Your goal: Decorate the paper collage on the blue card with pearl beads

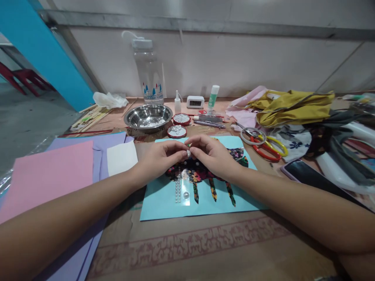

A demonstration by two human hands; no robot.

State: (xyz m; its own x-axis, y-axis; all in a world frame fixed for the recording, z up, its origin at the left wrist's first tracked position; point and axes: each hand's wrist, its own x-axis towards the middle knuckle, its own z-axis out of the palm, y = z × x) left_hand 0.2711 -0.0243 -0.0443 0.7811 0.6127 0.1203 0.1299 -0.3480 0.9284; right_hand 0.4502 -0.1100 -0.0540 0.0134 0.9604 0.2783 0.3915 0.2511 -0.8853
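Observation:
Both hands meet above a light blue sheet (164, 208). My left hand (164, 156) pinches a shiny white pearl bead (188, 153) between thumb and fingers. Fingertips of my right hand (215, 156) press together right beside the same bead, and seem to grip it too. Under the hands lies a dark floral fabric cutout (199, 177), with several narrow strips reaching toward me and a few small pearls on it. A clear strip of pearl stickers (185, 195) rests on the sheet at its lower edge. The hands hide part of the cutout.
Behind the sheet stand a steel bowl (133, 117), red-rimmed dishes of beads (177, 132), a water bottle (148, 74), a small clock (195, 102) and a glue stick (213, 97). Scissors (268, 150), cloth (295, 107) and a phone (310, 177) lie right; pink paper (55, 171) lies left.

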